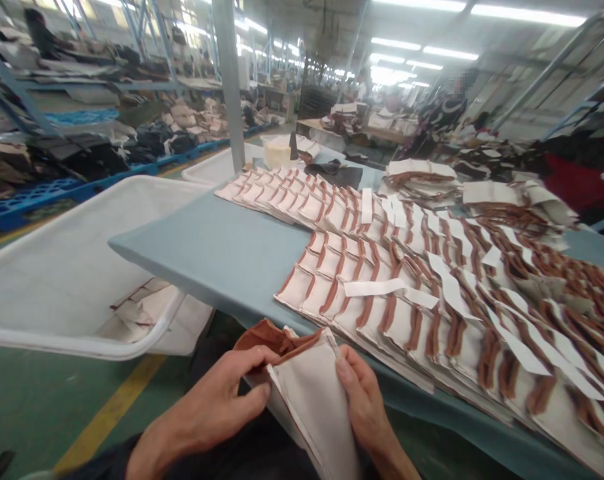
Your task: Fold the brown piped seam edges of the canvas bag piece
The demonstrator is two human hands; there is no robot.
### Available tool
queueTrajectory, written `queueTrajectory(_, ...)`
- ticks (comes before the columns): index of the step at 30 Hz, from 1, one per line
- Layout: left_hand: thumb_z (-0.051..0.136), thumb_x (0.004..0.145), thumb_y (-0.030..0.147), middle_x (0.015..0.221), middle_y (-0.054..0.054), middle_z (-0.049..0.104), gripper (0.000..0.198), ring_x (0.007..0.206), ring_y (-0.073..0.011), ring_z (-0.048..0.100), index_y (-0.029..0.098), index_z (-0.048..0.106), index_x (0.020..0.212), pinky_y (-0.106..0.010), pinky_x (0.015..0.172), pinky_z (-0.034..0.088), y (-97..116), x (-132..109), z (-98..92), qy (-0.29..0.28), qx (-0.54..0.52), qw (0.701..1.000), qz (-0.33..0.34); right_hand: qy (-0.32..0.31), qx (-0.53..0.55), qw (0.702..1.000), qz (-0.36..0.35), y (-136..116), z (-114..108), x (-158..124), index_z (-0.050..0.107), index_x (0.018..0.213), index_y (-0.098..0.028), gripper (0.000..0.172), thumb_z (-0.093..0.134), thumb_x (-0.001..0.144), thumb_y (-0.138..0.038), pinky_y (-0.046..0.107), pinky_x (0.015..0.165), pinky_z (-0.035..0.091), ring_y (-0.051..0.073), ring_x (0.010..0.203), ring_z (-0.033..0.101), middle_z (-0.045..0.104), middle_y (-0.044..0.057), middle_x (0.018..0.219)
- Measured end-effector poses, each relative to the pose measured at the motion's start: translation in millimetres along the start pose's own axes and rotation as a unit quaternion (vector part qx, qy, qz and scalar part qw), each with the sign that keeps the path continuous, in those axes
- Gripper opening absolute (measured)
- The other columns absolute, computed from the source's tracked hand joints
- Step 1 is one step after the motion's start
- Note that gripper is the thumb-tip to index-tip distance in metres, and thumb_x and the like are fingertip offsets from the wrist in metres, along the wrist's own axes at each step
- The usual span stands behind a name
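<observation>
My left hand (217, 400) and my right hand (365, 400) both grip a cream fabric piece with a brown edge (307, 387), held low in front of me just below the table's near edge. The left fingers pinch its left side by the folded brown part. The right thumb presses on its right edge. On the grey-blue table (222, 247) beyond lie overlapping rows of the same cream and brown pieces (382, 280), with white paper strips (377, 288) laid across them.
A large white bin (57, 280) with a few pieces inside stands to the left on the green floor with a yellow line (112, 410). A grey pillar (229, 80), blue racks of material at left and a seated person at the far right are behind.
</observation>
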State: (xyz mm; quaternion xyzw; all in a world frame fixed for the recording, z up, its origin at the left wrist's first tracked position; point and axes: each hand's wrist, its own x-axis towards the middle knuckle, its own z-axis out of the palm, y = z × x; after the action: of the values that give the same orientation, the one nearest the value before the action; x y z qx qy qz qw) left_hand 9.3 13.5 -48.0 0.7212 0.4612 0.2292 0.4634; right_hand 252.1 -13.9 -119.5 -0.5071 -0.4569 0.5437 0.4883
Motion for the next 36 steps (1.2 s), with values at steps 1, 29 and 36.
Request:
queueTrajectory(1,0.057,0.083,0.017,0.101,-0.003,0.082,0.029,0.092,-0.0222,0.073,0.021,0.078,0.102,-0.029,0.087,0.057,6,2,-1.1,-0.006,-0.012,1.000,0.008,0.000,-0.011,1.000,-0.001,-3,0,-1,0.052,0.081,-0.021,0.055,0.059,0.097,-0.073,0.023,0.056,0.037,0.012,0.061,0.038,0.046,-0.003,0.069)
queueTrajectory(29,0.051,0.099,0.015,0.073,0.007,0.062,0.021,0.065,-0.0089,0.055,0.020,0.064,0.084,-0.020,0.063,0.040,37,-30,11.1,-0.056,0.024,0.995,0.083,-0.335,-0.220,0.872,-0.280,-82,9,21,0.069,0.102,-0.016,0.038,0.081,0.091,-0.051,0.025,0.068,0.043,0.011,0.070,0.054,0.067,0.001,0.088)
queueTrajectory(36,0.050,0.096,0.019,0.070,0.005,0.061,0.022,0.064,-0.0103,0.056,0.019,0.063,0.079,-0.022,0.062,0.041,35,-29,13.2,-0.073,-0.015,0.996,0.042,-0.375,-0.159,0.898,-0.167,-84,4,15,0.064,0.083,-0.017,0.030,0.079,0.095,-0.040,0.023,0.062,0.038,0.009,0.065,0.049,0.061,-0.003,0.076)
